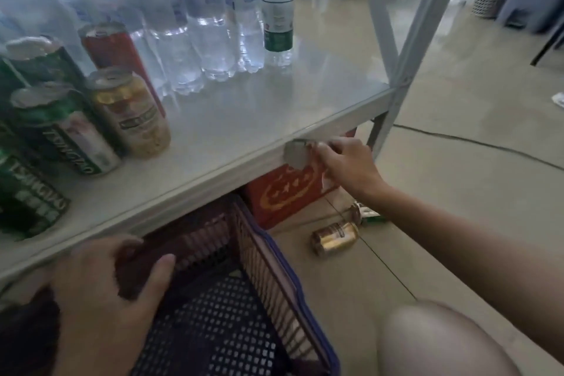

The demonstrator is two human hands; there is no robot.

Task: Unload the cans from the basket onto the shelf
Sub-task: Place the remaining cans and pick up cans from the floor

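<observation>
So the can point(300, 156) that matters right now is held in the right hand point(348, 166), fingers wrapped round its side, silvery top end pushed up against the front lip of the shelf point(244, 128). It's blurred, but it looks red and white. Not yet set down.

On the shelf itself, a bunch are already stood up at the left end: green cans point(61, 131), a gold can point(131, 113) and a tall red can point(119, 61), all smooth shiny metal cylinders. Behind them, clear ribbed water bottles point(198, 24) are lined up.

Below the shelf, the basket point(244, 284) is gripped at its rim by the left hand point(103, 293), fingers curled over the edge. It's dark perforated plastic with slatted sides, and what can be seen of the inside looks empty.

Out past the shelf's front edge, a gold can on the floor point(335, 236) is lying on its side, with another one point(363, 214) just beyond it. So mostly done, probably, with the held can and those two strays left.
</observation>
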